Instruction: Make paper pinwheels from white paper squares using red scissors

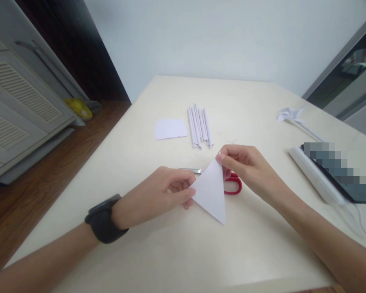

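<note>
Left hand pinching left corner of paper triangle, thumb uppermost; right hand, angled inward and farther forward, pinching top corner. Paper triangle between hands, partly hiding red-handled scissors.

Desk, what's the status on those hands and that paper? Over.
Left hand pinching left corner of paper triangle. Right hand pinching its top corner. Scissors partly hidden behind it; rolled paper tubes farther off.

scissors part-hid bhd paper triangle, dark device pixelated, yellow item unclr
</note>
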Demonstrator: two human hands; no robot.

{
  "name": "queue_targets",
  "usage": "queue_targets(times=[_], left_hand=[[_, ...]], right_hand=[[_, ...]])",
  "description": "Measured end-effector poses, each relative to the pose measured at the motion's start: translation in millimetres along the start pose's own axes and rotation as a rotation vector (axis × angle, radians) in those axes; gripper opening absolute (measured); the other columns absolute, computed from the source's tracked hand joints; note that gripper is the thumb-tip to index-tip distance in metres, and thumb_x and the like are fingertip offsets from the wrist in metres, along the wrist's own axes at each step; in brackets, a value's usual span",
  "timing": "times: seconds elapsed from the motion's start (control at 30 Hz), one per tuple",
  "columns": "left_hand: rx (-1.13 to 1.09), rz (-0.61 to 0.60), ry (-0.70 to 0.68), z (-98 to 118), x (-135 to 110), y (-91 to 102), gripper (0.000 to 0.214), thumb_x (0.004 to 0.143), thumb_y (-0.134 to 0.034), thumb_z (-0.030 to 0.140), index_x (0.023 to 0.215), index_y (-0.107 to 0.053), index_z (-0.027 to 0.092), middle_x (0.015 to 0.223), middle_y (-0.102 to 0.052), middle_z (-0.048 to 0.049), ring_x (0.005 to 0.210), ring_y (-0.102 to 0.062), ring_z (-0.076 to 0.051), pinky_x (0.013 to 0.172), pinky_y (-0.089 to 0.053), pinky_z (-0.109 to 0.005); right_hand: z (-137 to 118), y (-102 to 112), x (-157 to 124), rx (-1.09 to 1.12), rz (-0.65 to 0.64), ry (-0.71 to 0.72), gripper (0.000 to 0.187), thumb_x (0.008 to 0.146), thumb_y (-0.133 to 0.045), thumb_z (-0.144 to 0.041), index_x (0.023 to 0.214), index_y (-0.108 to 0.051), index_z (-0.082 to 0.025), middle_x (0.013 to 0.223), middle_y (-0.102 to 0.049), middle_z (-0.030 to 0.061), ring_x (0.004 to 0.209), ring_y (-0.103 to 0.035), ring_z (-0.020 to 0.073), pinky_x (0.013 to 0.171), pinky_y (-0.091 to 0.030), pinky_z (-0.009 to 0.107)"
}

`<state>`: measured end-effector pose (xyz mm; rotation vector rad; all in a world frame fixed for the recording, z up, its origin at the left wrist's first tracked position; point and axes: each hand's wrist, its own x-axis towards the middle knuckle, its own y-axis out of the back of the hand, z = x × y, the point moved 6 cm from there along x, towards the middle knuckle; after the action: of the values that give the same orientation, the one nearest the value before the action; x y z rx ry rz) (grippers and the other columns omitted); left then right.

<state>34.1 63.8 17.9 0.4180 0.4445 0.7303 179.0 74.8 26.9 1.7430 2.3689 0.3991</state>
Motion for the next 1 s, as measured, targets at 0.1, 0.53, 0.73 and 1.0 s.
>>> queue_targets(times=[0.1, 0.53, 0.73, 1.0], left_hand=[[-0.002, 0.006, -0.004, -1.5, 0.7, -0.1, 0.016, 0.081, -0.044, 0.016, 0.069, -0.055, 0.018, 0.069, -0.065, 0.0008, 0.067, -0.063, -0.014, 0.068, -0.047, -0.025], [-0.034, 0.042, 0.022, -4.9, 1.0, 1.2, 0.017, 0.083, -0.045, 0.025, 0.072, -0.057, 0.019, 0.068, -0.068, 0.0006, 0.066, -0.063, -0.015, 0.068, -0.049, -0.027], [-0.043, 0.017, 0.007, -4.5, 1.7, -0.2, 0.019, 0.084, -0.045, 0.024, 0.069, -0.054, 0.019, 0.067, -0.067, 0.0005, 0.066, -0.062, -0.015, 0.069, -0.048, -0.027], [-0.039, 0.090, 0.001, -11.2, 3.0, -1.3, 0.017, 0.083, -0.045, 0.027, 0.069, -0.052, 0.020, 0.061, -0.065, 0.0030, 0.061, -0.061, -0.014, 0.064, -0.046, -0.026]], right_hand=[[-1.5, 1.7, -0.3, 0.019, 0.005, 0.010, 0.030, 0.090, -0.041, -0.028, 0.064, -0.050, -0.016, 0.061, -0.048, -0.0015, 0.057, -0.048, 0.0098, 0.054, -0.040, 0.023], [16.7, -26.0, -0.3, 0.087, -0.181, -0.148, 0.016, 0.074, -0.064, -0.030, 0.082, -0.057, -0.017, 0.076, -0.058, 0.0001, 0.066, -0.053, 0.0115, 0.053, -0.038, 0.021], [11.6, -19.7, -0.8, 0.060, -0.126, -0.107, 0.019, 0.081, -0.054, -0.032, 0.071, -0.054, -0.016, 0.064, -0.045, -0.0028, 0.055, -0.041, 0.0074, 0.043, -0.026, 0.019], [11.0, -14.1, -3.3, 0.075, -0.080, -0.134, 0.040, 0.088, -0.038, -0.042, 0.057, -0.041, -0.017, 0.055, -0.033, -0.0032, 0.047, -0.029, 0.0082, 0.045, -0.022, 0.025]])
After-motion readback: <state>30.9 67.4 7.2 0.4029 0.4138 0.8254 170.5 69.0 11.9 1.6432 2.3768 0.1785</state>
